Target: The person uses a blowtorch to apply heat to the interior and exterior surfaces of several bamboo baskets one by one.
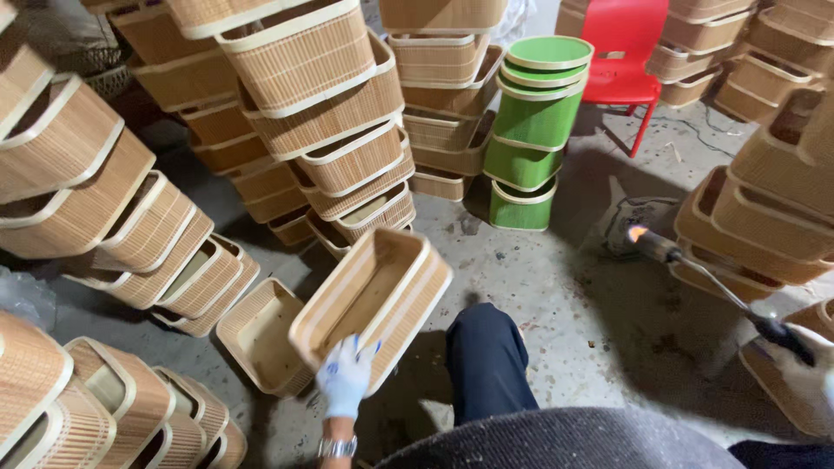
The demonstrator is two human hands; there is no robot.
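Note:
My left hand (345, 375), in a white glove with a wristwatch below it, grips the near rim of a rectangular bamboo basket (375, 295) and holds it tilted, opening facing me. My right hand (806, 375), also gloved, sits at the right edge and holds a long-necked gas torch (708, 280). A small flame (638, 233) burns at the torch tip, which points up and left, apart from the held basket. Another basket (259, 337) lies on the floor just left of the held one. My knee in dark trousers (485, 360) is between my hands.
Tall leaning stacks of bamboo baskets (330, 113) stand at the left, back and right (764, 217). A stack of green baskets (532, 130) stands at the back centre beside a red plastic chair (621, 61). Bare concrete floor (565, 287) lies ahead.

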